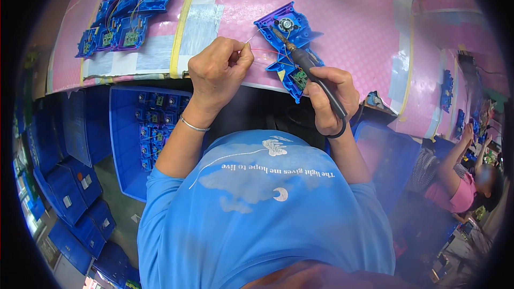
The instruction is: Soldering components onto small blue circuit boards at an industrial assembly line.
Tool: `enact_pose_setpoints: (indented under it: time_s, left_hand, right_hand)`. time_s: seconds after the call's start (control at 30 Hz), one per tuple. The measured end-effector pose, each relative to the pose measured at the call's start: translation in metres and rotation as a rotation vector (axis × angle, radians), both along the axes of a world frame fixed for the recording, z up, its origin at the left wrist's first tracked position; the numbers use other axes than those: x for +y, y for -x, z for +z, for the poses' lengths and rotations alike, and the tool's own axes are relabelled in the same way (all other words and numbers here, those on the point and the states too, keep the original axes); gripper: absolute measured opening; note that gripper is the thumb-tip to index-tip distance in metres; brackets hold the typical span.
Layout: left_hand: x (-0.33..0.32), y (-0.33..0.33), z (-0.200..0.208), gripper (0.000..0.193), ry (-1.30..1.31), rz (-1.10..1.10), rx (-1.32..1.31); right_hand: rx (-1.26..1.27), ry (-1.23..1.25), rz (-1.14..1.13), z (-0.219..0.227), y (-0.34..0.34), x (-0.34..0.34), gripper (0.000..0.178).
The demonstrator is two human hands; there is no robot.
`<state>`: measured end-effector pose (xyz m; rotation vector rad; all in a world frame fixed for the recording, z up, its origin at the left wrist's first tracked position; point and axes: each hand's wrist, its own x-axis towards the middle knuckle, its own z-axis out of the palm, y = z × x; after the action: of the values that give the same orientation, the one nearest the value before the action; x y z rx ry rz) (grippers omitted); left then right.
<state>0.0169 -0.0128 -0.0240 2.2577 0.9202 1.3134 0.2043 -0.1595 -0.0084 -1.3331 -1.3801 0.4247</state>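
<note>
My right hand (334,99) is closed round the dark handle of a soldering iron (313,72). The iron's tip reaches the edge of the round speaker (286,24) in a blue plastic shell half (300,36) on the table. My left hand (220,67) pinches a thin, pale strand of solder wire (252,37) that runs to the same shell near the tip. A red wire (263,50) stretches between the shell and my left fingertips; whether they hold it too is hidden. Nearer me, a second blue shell half carries a green circuit board (300,78).
Several wired blue shells (126,13) lie on the table at the left. Below the table edge stands a blue crate (126,144) holding more shells. Stacked blue bins (69,192) fill the lower left. A person in pink (460,192) sits at the right.
</note>
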Motion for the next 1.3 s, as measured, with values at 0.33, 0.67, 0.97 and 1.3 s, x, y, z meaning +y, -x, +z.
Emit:
enact_pose_setpoints:
  time_s: [0.33, 0.67, 0.97, 1.3]
  left_hand:
    - [0.001, -0.003, 0.001, 0.016, 0.011, -0.039, 0.054]
    - [0.003, -0.004, 0.001, 0.007, 0.413, 0.014, -0.299]
    - [0.005, 0.005, 0.012, 0.021, 0.289, -0.262, -0.028]
    - [0.015, 0.000, 0.013, 0.029, -0.238, -0.266, 0.154]
  right_hand:
    - [0.000, 0.006, -0.001, -0.001, 0.000, -0.001, 0.027]
    - [0.048, -0.100, -0.066, -0.005, 0.003, 0.005, 0.022]
    - [0.088, -0.111, -0.092, -0.004, 0.003, 0.005, 0.022]
    - [0.048, -0.001, -0.036, 0.004, -0.001, -0.003, 0.027]
